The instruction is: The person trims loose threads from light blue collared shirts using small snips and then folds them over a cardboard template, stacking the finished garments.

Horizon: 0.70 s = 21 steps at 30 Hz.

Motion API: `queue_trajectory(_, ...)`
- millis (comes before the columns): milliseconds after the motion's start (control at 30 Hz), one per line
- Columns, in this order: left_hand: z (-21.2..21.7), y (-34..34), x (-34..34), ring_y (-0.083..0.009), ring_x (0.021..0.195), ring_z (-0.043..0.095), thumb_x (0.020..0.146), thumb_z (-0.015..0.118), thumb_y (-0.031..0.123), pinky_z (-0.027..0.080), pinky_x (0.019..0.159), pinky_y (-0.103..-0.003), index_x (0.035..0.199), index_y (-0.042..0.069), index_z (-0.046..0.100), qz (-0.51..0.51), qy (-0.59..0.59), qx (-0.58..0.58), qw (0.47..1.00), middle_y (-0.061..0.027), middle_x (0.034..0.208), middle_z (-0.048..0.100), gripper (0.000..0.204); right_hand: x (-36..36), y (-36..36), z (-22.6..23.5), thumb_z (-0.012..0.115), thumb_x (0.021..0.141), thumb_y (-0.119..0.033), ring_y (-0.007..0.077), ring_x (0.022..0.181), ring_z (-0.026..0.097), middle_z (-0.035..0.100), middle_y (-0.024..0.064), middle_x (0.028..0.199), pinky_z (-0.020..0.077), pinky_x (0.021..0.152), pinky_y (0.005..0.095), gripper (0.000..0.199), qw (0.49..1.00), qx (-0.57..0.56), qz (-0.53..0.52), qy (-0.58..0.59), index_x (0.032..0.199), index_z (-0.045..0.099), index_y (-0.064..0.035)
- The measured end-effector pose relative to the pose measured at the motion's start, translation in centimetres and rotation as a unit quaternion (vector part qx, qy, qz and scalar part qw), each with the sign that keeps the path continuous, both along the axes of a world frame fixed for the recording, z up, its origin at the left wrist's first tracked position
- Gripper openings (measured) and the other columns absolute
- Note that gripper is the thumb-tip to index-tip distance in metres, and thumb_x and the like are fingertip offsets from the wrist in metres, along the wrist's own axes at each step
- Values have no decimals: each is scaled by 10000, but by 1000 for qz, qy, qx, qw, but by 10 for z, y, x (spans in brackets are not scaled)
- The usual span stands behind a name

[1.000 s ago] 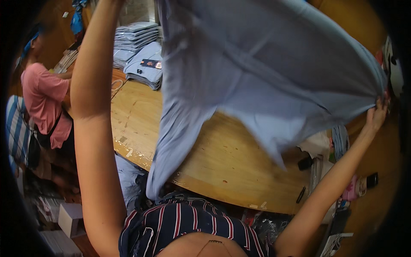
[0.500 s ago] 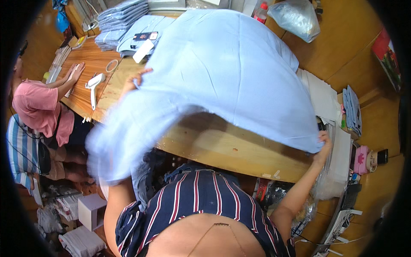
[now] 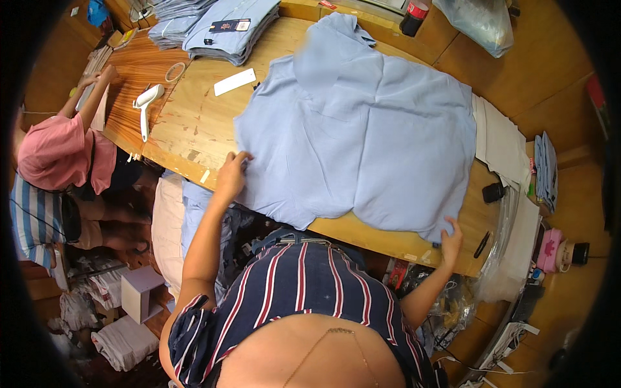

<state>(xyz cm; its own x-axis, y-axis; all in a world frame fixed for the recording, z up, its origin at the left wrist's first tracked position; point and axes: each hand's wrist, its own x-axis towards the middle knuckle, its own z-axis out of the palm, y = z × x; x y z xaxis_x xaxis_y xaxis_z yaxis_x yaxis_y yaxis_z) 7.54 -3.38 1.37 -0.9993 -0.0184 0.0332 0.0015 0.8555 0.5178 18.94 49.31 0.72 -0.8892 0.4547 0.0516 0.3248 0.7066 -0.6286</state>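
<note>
Both hands (image 3: 231,173) (image 3: 451,238) pinching opposite edges of light-blue shirt (image 3: 362,129) between them.

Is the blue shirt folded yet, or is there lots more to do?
Not folded yet. Done: the shirt lies spread flat on the table. In hand: the left hand touches its left edge and the right hand its lower right corner. Left: all the folding, judging by the folded stack at the far end. Sleeves and collar are still open.
</note>
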Motion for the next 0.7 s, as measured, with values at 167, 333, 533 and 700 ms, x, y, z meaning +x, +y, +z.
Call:
queue_trajectory(167,6,-23,19,-318,964,480,679,618,85,398,755,-405,1020,130,514,55,-10,-135,989,-147,987,480,359,72,43,38,597,678,9,216,772,539,555,112,850,450,689,314,313,931,-42,-84,-352,979,590,-76)
queue_trajectory(333,-2,20,-22,-265,1229,278,772,545,353,211,972,-502,1259,231,374,-28,129,-177,975,-71,1323,322,531,9,2,17,575,765,-173,329,1142,362,390,178,1237,297,936,384,404,980,189,-53,-23,1159,489,-170)
queue_trajectory(533,-10,-10,-16,-240,1264,215,818,452,401,145,978,-555,1279,250,348,20,17,-194,981,-9,1373,248,495,3,-23,-20,465,839,-284,271,1201,297,360,65,1285,209,955,498,370,964,253,-50,-68,1200,451,-201)
queue_trajectory(700,-15,-26,-42,-248,1233,268,816,485,341,157,973,-543,1251,187,384,70,117,-104,985,-53,1319,332,473,10,-38,-24,450,847,-286,256,1181,318,376,57,1267,225,934,487,357,950,297,-75,-64,1193,453,-199)
